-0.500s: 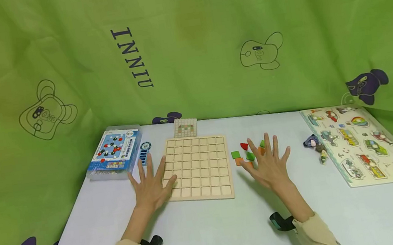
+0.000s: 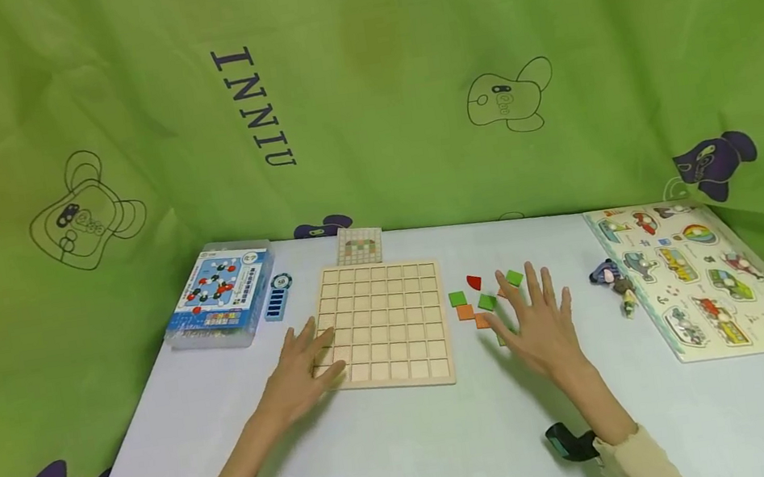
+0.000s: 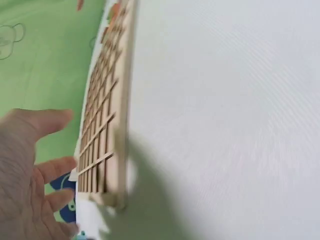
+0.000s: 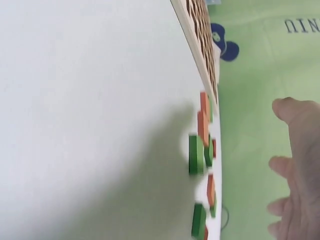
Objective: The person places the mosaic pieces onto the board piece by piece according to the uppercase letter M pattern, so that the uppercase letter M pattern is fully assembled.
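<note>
A wooden grid board (image 2: 392, 388) lies on the white table, its square cells bare. My left hand (image 2: 293, 385) hovers at the board's left edge, fingers spread and holding nothing; thumb and index fingertip overlap the board in the head view. To the right of the board lie several small tiles: green squares like this green tile (image 2: 487, 303), orange squares like this orange tile (image 2: 465, 312), and a red quarter-round tile (image 2: 474, 282). Over their right side is my right hand (image 2: 545, 334), fingers apart and holding nothing. It partly covers some tiles in the head view.
A small pattern card (image 2: 359, 247) stands behind the board. At the left are a boxed molecule set (image 2: 218, 298) and a blue tag-like piece (image 2: 277, 298). A picture puzzle board (image 2: 713, 277) lies at the right, small figures (image 2: 611, 279) beside it. Green cloth hangs behind.
My left hand has drawn back toward me, showing the blue piece fully. The right hand has shifted right, uncovering more tiles. Board and tiles stay in place.
</note>
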A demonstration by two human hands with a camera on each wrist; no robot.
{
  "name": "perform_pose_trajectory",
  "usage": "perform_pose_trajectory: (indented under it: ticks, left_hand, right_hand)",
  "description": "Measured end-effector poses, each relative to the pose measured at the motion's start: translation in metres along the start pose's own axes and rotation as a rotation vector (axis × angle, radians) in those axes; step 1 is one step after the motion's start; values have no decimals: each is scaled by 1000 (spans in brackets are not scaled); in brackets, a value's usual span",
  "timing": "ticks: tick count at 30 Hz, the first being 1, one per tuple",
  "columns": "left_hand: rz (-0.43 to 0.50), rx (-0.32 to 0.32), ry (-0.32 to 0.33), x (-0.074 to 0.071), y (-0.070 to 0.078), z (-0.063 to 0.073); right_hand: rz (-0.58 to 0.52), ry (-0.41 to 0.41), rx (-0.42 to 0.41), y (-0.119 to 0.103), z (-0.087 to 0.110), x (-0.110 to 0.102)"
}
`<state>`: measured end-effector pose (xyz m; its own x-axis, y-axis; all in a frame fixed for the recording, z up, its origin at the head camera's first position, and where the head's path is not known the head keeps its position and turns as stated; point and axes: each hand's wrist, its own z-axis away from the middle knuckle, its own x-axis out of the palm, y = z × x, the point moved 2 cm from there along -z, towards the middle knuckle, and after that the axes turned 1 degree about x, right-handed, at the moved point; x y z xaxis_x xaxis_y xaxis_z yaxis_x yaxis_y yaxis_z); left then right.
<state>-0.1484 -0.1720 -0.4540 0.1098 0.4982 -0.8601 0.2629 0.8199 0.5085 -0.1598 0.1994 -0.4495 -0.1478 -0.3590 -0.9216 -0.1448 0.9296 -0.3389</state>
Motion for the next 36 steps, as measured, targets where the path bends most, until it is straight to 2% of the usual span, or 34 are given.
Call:
perform_pose_trajectory:
  ticks: [3, 10, 13, 16, 19, 22, 24, 31, 36]
  left_hand:
    - [66, 28, -26, -7, -2, 4]
    - [94, 159, -85, -15, -17, 4]
    - [122, 206, -109, -17, -25, 2]
    - [166, 240, -132, -19, -31, -1]
    - [209, 231, -153, -20, -32, -6]
    - [240, 218, -167, -18, -31, -12]
    - [254, 208, -173, -17, -30, -14]
    - [235, 197, -173, -17, -25, -15]
    - [223, 165, -171, -20, -27, -14]
  right_hand:
    - [-104, -31, 15, 10, 0, -6]
    - [-502, -73, 117, 45, -1, -27]
    - [-644, -110, 115, 56, -3, -31]
    - [-829, -176, 89, 60, -11, -27]
    - [-973, -274, 84, 59, -26, -19]
    - [-997, -363, 81, 54, -41, -14]
    - [-985, -392, 62, 49, -52, -11]
    - [-852, -446, 66, 38, -77, -2]
    - [-850, -461, 70, 28, -91, 12]
